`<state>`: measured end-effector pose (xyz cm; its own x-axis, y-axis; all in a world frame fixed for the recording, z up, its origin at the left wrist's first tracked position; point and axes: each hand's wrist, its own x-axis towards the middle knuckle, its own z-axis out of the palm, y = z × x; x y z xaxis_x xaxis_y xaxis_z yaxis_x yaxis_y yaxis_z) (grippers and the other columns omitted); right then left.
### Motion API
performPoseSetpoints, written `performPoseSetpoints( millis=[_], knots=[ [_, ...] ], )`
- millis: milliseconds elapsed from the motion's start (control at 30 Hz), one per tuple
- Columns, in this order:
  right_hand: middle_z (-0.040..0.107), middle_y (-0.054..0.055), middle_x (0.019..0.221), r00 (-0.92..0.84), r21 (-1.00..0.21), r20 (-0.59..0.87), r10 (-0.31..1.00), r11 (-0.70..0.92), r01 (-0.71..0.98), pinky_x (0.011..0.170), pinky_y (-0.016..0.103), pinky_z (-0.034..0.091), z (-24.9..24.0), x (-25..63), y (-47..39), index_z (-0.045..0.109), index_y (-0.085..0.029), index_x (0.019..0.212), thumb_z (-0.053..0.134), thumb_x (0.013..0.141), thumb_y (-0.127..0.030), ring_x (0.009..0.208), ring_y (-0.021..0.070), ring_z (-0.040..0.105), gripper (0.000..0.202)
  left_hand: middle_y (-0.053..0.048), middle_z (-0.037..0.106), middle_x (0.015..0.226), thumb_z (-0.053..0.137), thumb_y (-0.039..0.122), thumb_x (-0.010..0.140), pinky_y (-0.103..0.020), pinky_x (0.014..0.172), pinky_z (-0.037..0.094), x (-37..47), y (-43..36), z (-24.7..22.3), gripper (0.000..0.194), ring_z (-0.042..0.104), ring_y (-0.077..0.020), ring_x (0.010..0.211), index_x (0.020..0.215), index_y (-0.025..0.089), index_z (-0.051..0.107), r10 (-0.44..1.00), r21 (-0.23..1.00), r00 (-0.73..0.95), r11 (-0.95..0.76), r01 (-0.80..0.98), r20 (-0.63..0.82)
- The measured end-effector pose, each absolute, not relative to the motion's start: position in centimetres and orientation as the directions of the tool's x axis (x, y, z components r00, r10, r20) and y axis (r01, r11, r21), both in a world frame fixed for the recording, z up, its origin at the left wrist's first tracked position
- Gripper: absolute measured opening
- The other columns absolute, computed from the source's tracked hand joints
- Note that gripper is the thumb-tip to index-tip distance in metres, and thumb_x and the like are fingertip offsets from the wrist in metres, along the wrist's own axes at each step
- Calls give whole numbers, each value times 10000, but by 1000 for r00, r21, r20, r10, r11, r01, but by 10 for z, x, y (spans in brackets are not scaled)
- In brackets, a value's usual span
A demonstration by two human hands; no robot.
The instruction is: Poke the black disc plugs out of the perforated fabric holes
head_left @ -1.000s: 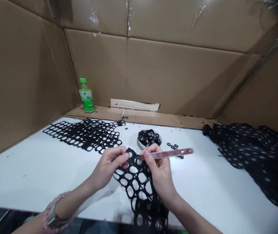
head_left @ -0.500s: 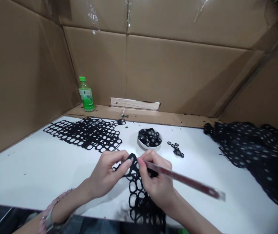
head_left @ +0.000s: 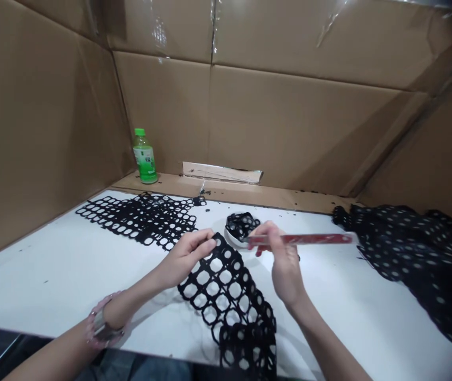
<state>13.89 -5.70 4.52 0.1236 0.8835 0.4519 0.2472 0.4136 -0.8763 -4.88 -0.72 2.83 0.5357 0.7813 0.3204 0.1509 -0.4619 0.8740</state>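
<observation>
White bowl [head_left: 234, 242] as reference: its right side is hidden from me by the right hand [head_left: 275, 241]. The red-handled tool [head_left: 321, 239] reaching right of the bowl is blurred; tip type undetermined. Nearer than the bowl, the left hand [head_left: 190, 254] covers part of the black ring mesh [head_left: 223, 290], whose lower end runs out of view. Right of the bowl, the dark perforated sheet [head_left: 420, 248] is cut off. Specks [head_left: 205, 192] beyond the bowl: too small to identify.
</observation>
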Motion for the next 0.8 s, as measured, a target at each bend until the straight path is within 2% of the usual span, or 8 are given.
performPoseSetpoints(
  millis=[100, 167, 267, 333, 433, 567, 667, 800],
  knots=[
    [383, -69, 443, 156, -891, 430, 889, 390, 233, 473, 268, 299, 49, 153, -55, 564, -255, 931, 219, 968, -457, 431, 130, 351, 401, 46, 323, 605, 410, 399, 895, -222, 528, 275, -45, -4, 29, 339, 315, -110, 568, 632, 189, 369, 784, 903, 545, -415, 106, 297],
    [439, -70, 438, 142, -887, 438, 888, 401, 229, 458, 267, 313, 48, 157, -55, 545, -259, 1032, 251, 966, -452, 420, 135, 388, 358, 47, 312, 611, 413, 421, 887, -222, 527, 273, -40, -3, 30, 345, 304, -110, 569, 635, 191, 363, 788, 918, 542, -391, 71, 294],
    [650, 15, 712, 141, -862, 485, 863, 446, 242, 603, 289, 437, 43, 155, -59, 516, -232, 812, 364, 950, -391, 675, 161, 585, 260, 47, 314, 608, 418, 445, 875, -220, 523, 277, -29, -3, 31, 348, 302, -111, 566, 643, 190, 376, 779, 926, 550, -377, 28, 300],
    [658, 29, 842, 99, -869, 472, 876, 443, 222, 715, 312, 464, 39, 150, -62, 412, -232, 717, 532, 876, -325, 811, 178, 600, 220, 46, 329, 601, 412, 443, 877, -219, 528, 290, -21, -4, 33, 344, 316, -112, 566, 649, 187, 393, 758, 918, 573, -396, 27, 310],
    [602, -8, 792, 92, -896, 433, 897, 417, 154, 671, 284, 458, 33, 144, -65, 305, -245, 699, 664, 756, -229, 759, 162, 573, 364, 46, 361, 589, 391, 402, 897, -220, 551, 318, -10, -5, 36, 338, 348, -115, 568, 640, 184, 412, 727, 877, 599, -473, 84, 335],
    [525, -28, 728, 167, -892, 447, 879, 424, 159, 575, 241, 399, 30, 144, -66, 338, -239, 703, 619, 785, -207, 680, 137, 522, 295, 5, 516, 716, 479, 302, 881, -246, 652, 389, 0, -9, 34, 175, 469, -142, 677, 767, 177, 521, 719, 715, 442, -665, 216, 536],
    [480, -37, 710, 195, -862, 491, 849, 440, 253, 585, 243, 386, 28, 146, -68, 362, -234, 699, 599, 785, -173, 650, 128, 478, 260, -58, 606, 857, 548, 236, 853, -281, 731, 441, 5, -14, 28, 114, 552, -174, 791, 929, 168, 598, 622, 596, 385, -777, 202, 682],
    [446, -41, 677, 160, -796, 558, 814, 470, 382, 577, 251, 371, 22, 146, -70, 299, -240, 685, 549, 790, -147, 603, 126, 423, 286, -88, 678, 831, 603, 220, 819, -283, 704, 487, 9, -17, 25, 118, 619, -182, 765, 844, 147, 693, 657, 704, 452, -705, 85, 603]
  ],
)
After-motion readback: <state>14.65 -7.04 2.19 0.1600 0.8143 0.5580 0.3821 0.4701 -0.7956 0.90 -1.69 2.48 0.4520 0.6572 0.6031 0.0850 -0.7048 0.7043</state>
